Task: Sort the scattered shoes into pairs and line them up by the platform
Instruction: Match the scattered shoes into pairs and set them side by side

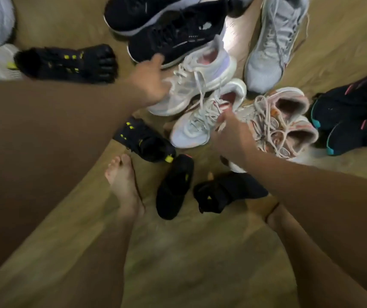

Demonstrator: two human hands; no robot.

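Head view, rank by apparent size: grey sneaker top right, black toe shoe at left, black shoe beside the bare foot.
1. grey sneaker, though cropped at top.
2. black toe shoe.
3. black shoe by foot.
Wide-angle distortion makes real sizes unsure.

Tan floor spreading under everything, smearing with the camera's motion.
The floor (200, 263) is showing a dull ochre-tan surface with a faint streaky grain, and it is filling the whole view. Beyond the left hand (149, 83), a pale patch of light (233, 27) is glaring on it. To the outer side of the right hand (229, 136) the floor is looking lighter and yellower, while nearer than both hands it is lying in greenish shade.
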